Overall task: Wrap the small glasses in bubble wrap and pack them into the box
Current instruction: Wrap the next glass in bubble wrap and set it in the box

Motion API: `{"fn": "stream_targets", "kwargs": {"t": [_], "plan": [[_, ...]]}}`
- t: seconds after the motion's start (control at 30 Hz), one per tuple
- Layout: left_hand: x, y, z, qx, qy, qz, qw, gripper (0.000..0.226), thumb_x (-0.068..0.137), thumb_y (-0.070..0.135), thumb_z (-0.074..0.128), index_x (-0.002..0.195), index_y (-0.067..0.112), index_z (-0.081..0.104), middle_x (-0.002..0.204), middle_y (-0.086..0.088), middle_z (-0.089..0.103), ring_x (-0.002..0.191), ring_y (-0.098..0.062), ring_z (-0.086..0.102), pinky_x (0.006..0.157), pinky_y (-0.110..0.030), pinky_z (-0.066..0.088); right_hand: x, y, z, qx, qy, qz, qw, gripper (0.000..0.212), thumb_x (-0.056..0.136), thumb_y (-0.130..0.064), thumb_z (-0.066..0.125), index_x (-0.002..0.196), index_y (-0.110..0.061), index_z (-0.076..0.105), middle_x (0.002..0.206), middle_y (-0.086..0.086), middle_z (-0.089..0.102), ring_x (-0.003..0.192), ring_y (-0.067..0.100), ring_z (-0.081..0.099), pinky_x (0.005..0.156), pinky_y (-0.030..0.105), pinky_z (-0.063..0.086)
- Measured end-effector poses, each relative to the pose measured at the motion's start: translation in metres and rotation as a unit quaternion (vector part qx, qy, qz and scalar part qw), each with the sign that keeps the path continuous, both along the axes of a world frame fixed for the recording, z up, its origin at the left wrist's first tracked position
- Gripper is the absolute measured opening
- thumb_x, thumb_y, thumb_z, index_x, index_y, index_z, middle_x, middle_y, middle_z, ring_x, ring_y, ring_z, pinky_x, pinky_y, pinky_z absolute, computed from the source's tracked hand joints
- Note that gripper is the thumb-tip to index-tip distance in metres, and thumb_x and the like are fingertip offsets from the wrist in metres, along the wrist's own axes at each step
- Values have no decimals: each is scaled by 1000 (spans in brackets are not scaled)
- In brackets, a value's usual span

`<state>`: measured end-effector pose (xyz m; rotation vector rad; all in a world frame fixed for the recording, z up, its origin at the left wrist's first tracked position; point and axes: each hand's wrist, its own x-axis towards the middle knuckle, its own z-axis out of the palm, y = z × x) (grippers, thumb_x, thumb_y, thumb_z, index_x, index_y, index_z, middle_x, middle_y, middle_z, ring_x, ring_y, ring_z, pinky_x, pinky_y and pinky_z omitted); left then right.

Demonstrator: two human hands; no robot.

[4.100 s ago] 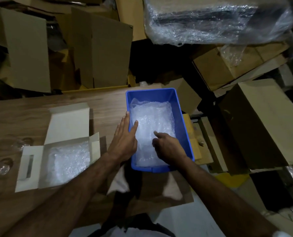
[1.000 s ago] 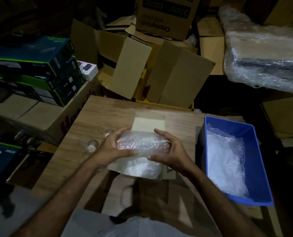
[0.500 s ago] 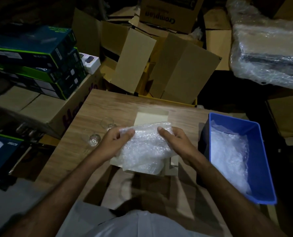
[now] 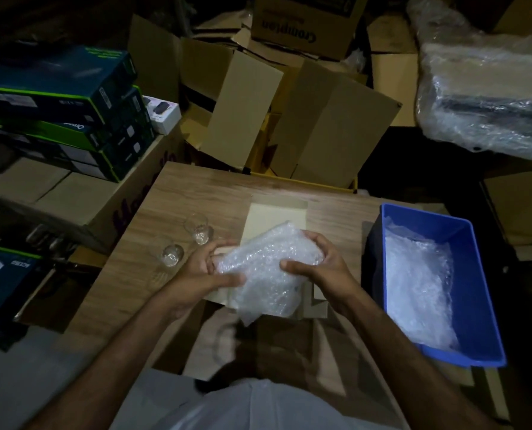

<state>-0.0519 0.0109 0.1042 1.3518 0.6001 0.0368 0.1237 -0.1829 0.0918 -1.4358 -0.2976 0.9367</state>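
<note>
A sheet of bubble wrap [image 4: 267,274] hangs above the small white box [image 4: 275,217], whose lid flap lies open on the wooden table. My left hand [image 4: 207,270] pinches the sheet's left edge and my right hand [image 4: 315,265] grips its right side. Two small clear glasses stand on the table left of the box, one [image 4: 198,228] farther back and one [image 4: 171,254] nearer, just beyond my left hand. Most of the box's inside is hidden by the sheet.
A blue plastic bin [image 4: 472,293] holding more bubble wrap [image 4: 419,283] sits at the table's right edge. Open cardboard boxes [image 4: 326,125] crowd behind the table, stacked dark product boxes [image 4: 63,110] stand at left, and a plastic-wrapped bundle [image 4: 491,100] lies at back right.
The view swung from the blue bin to the white box. Both hands lifted the bubble wrap out of the box and are turning it; its lower end now hangs toward me.
</note>
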Motion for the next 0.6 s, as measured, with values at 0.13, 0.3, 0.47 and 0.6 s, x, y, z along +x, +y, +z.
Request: {"fn": "stream_targets", "kwargs": {"t": [0.13, 0.3, 0.47, 0.6], "plan": [[1, 11, 19, -47, 3, -92, 995, 69, 65, 36, 92, 126, 22, 62, 123, -8, 72, 110, -22, 70, 91, -33, 59, 5, 6, 10, 60, 31, 40, 997, 76, 62, -5, 93, 131, -9, 61, 126, 15, 69, 115, 34, 68, 97, 54, 55], [19, 10, 22, 5, 9, -102, 995, 48, 92, 15, 71, 135, 24, 52, 122, -19, 69, 114, -35, 68, 90, -47, 58, -1, 12, 15, 106, 93, 75, 987, 62, 80, -4, 77, 138, -4, 54, 134, 23, 62, 122, 41, 62, 101, 54, 52], [9, 2, 5, 0, -61, -5, 998, 57, 74, 7, 84, 118, 21, 51, 138, -15, 57, 133, -37, 52, 103, -64, 46, -29, 13, 4, 150, 211, 23, 966, 66, 85, -16, 75, 143, -2, 47, 137, 24, 61, 123, 41, 62, 106, 57, 47], [2, -9, 5, 69, -75, -3, 995, 52, 78, 2, 83, 120, 24, 62, 140, 9, 55, 137, -13, 46, 105, -36, 46, -47, 17, 3, 46, 96, -45, 993, 60, 84, -9, 79, 135, -11, 47, 121, 19, 71, 108, 39, 71, 96, 58, 55]]}}
